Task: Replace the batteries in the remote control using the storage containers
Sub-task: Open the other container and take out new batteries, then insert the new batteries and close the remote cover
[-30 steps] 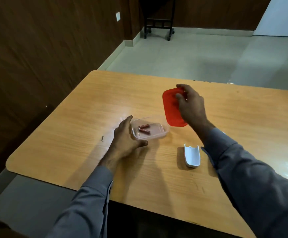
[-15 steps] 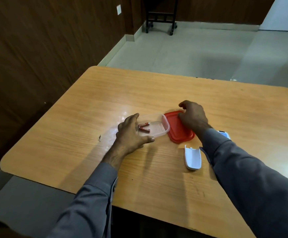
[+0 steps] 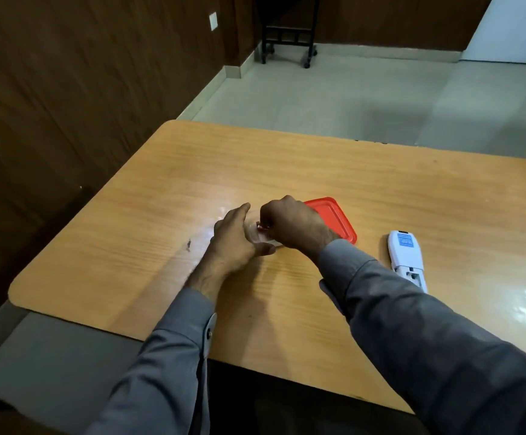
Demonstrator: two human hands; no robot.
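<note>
A small clear plastic container (image 3: 263, 238) sits on the wooden table (image 3: 381, 189), mostly covered by both hands. My left hand (image 3: 233, 243) grips its left side. My right hand (image 3: 290, 226) reaches into it, fingers pinched on a red battery (image 3: 261, 227). The container's red lid (image 3: 334, 218) lies flat on the table just right of my right hand. A white remote control (image 3: 406, 257) lies face down further right, its battery bay uncovered at the near end. The remote's cover is hidden behind my right sleeve.
The table's left edge and near edge are close to my arms. A small dark speck (image 3: 189, 244) lies left of my left hand. A black wheeled stand (image 3: 288, 42) is on the floor far behind the table.
My right hand let go of the red lid, which now lies on the table, and moved left into the container onto a battery. My left hand stayed on the container.
</note>
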